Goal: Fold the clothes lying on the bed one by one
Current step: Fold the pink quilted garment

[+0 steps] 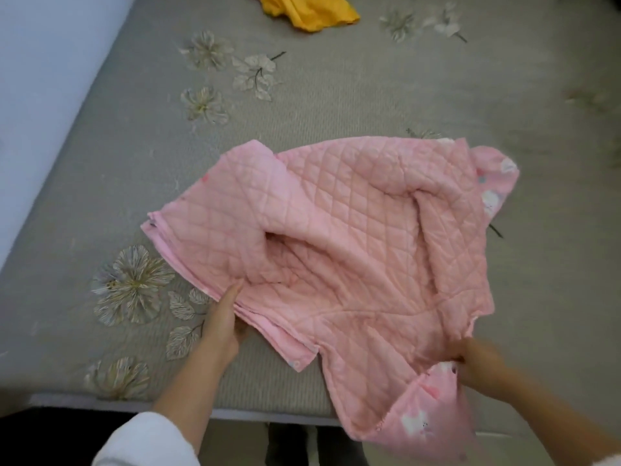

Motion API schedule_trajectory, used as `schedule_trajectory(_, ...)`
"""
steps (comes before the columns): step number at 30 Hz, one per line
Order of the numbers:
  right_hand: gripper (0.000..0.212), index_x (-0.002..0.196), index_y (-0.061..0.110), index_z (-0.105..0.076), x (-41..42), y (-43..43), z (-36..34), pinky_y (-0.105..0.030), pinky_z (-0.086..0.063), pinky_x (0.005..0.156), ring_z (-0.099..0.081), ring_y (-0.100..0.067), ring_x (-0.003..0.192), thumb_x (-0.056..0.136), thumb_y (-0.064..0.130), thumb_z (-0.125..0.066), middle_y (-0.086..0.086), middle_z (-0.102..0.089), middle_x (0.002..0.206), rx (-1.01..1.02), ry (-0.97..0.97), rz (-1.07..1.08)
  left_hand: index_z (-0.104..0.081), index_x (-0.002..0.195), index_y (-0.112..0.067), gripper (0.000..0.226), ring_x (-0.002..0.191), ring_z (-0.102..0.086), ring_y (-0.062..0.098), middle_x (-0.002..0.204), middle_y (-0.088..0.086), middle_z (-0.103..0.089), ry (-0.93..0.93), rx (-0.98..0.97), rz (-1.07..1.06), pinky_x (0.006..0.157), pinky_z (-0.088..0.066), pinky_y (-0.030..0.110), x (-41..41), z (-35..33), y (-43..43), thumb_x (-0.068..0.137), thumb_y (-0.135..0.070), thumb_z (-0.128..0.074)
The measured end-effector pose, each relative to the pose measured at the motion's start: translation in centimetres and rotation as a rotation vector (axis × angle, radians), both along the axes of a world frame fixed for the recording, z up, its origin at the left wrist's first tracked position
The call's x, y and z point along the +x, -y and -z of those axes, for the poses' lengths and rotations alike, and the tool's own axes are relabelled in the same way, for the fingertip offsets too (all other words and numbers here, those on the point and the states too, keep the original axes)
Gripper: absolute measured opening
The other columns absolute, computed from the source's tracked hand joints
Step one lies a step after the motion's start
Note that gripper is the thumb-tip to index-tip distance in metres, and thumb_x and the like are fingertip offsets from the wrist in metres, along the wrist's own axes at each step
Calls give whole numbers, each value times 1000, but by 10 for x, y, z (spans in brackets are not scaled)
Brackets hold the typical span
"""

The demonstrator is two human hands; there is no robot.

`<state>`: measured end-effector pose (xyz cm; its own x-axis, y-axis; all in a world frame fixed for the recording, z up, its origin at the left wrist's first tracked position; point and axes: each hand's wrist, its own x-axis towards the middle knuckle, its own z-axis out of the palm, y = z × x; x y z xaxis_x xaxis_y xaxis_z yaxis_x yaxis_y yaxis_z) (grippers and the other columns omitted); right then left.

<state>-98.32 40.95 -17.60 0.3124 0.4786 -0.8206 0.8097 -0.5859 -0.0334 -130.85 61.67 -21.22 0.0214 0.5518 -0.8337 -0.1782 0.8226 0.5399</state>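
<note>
Nearest the camera, a white sleeve (148,442) covers the left forearm. The two hands are well apart, each clamped on the pink quilted garment (353,230). The left hand (223,317) pinches the garment's near left edge, thumb on top and fingers tucked beneath. The right hand (477,364), somewhat blurred, grips the garment's near right edge with curled fingers.

The garment lies spread on the bed (302,105) with its plain quilted lining facing up, rumpled into deep folds across its middle. Its near right corner hangs past the bed's front edge and shows the printed outer side, pink with white figures; the same print shows along the garment's far right edge.

The bed's grey cover carries embroidered flowers to the left of the garment and beyond it. Well beyond the garment, at the far end of the bed, a yellow garment (309,10) lies crumpled, cut off by the frame's top.
</note>
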Motion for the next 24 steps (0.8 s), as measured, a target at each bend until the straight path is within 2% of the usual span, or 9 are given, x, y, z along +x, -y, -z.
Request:
schedule_trajectory(3,25,93,16,-77,13,0,-3,-21,-45,74,-64,-17,87,79,-1,-64,-4,-74,92,237,-89,430,-55,126,-1,44,109,-60,30,122,19,-62,-249,62,-31,98,-47,46,1,3,-3,84,-8,-66)
schedule_trajectory(6,23,107,1,-66,27,-10,10,-36,-44,82,-61,-32,94,85,5,-64,-19,-67,99,580,165,837,-57,114,3,36,95,-62,29,109,20,-65,-497,167,2,75,-50,35,9,-13,-16,79,-3,-64)
schedule_trajectory(10,35,101,-10,-58,35,-29,32,-49,-49,79,-58,-32,85,81,16,-69,-21,-58,90,536,113,1223,-62,98,-3,24,94,-64,29,95,12,-67,-702,505,150,76,-48,37,45,-55,-35,77,-16,-64)
schedule_trajectory(12,45,105,-10,-57,38,-37,37,-42,-53,70,-61,-31,82,80,25,-72,-20,-60,92,539,-28,1457,-61,92,-7,23,85,-63,22,84,2,-65,-761,658,188,67,-45,30,72,-75,-46,75,-21,-65)
schedule_trajectory(14,33,83,-2,-64,45,-41,41,-26,-48,49,-59,-20,54,78,29,-74,-11,-63,69,602,-135,1632,-59,95,-15,25,74,-61,8,77,-7,-61,-731,859,224,62,-43,20,105,-89,-58,71,-23,-62)
schedule_trajectory(17,24,70,7,-64,56,-41,36,-18,-40,37,-51,-12,34,78,26,-75,-1,-59,45,612,-339,1745,-55,116,-22,51,72,-62,16,77,-2,-63,-793,1028,467,71,-52,29,155,-87,-72,66,-35,-56)
schedule_trajectory(19,17,82,7,-69,62,-41,30,-25,-47,46,-62,-17,47,78,22,-74,-4,-70,61,614,-458,1683,-31,142,-34,78,85,-63,26,91,2,-68,-844,975,754,79,-50,32,183,-71,-74,69,-41,-56)
schedule_trajectory(21,14,86,5,-71,70,-43,25,-25,-50,46,-68,-17,56,78,16,-73,-7,-73,70,632,-496,1581,-15,150,-37,86,98,-61,27,98,3,-65,-658,794,1011,85,-47,32,204,-50,-68,76,-36,-61)
schedule_trajectory(24,26,98,-1,-70,79,-54,19,-29,-56,61,-72,-21,75,76,13,-71,-14,-75,90,650,-602,1554,-22,151,-27,76,127,-40,30,126,6,-55,-631,752,1298,107,-32,38,209,-23,-50,86,-29,-60)
